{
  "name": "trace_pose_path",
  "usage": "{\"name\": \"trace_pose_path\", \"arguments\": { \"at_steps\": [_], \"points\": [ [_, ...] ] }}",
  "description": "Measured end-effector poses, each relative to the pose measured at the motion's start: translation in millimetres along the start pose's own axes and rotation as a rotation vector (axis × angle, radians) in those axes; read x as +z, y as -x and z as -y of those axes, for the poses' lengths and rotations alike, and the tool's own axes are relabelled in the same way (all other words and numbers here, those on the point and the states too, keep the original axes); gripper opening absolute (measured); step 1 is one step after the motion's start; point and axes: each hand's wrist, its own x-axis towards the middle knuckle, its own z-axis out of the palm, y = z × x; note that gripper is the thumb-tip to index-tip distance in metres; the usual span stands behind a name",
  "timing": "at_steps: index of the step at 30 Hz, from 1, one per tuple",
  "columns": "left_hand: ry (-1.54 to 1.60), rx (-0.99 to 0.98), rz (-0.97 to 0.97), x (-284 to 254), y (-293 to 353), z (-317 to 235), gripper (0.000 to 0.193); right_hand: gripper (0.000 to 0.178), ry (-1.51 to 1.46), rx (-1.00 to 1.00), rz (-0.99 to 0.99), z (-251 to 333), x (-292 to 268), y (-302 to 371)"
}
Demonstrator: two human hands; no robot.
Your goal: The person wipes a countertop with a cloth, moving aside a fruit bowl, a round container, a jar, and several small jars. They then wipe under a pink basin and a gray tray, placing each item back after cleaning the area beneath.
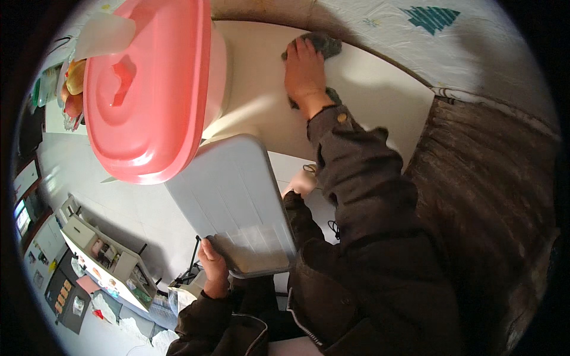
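My right hand [305, 70] presses a dark green cloth [325, 45] onto a white tabletop [374, 89], with fingers bent over it and part of the cloth showing by my wrist. In front of the table, my left hand [214, 272] grips the near left corner of a grey, ribbed, rectangular plastic lid [231, 196], thumb on top. The lid tilts, and its far end reaches under the edge of a large pink tub lid [148, 136]. Between the grey lid and my right arm shows a skin-coloured shape [301, 183] beside a dark cuff; whose it is, I cannot tell.
The pink-lidded tub stands on the tabletop's left part. Fruit [75, 89] lies behind it. A wall with a green tree sticker [432, 19] borders the far side. Brown fabric [487, 172] hangs at right; a white cabinet [107, 261] stands lower left.
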Motion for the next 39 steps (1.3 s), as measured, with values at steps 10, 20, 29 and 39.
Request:
{"name": "trace_pose_path", "arguments": {
  "at_steps": [10, 20, 29, 39],
  "points": [
    [-0.17, 0.037, -0.098, 17, 9, -23, 0.051, 0.039, 0.106, 0.389, 0.33, -92, -67, 48],
    [-0.125, -0.083, -0.081, 17, 12, -20, 0.047, 0.033, -0.082, 0.051, 0.204, -56, -37, 11],
    [-0.025, -0.045, -0.049, 16, 15, -18, 0.047, 0.038, -0.094, 0.038, 0.277, -56, -38, 1],
    [-0.095, -0.006, -0.048, 12, 10, -8, 0.053, 0.028, -0.081, 0.053, 0.317, -64, -36, 2]
  ]
}}
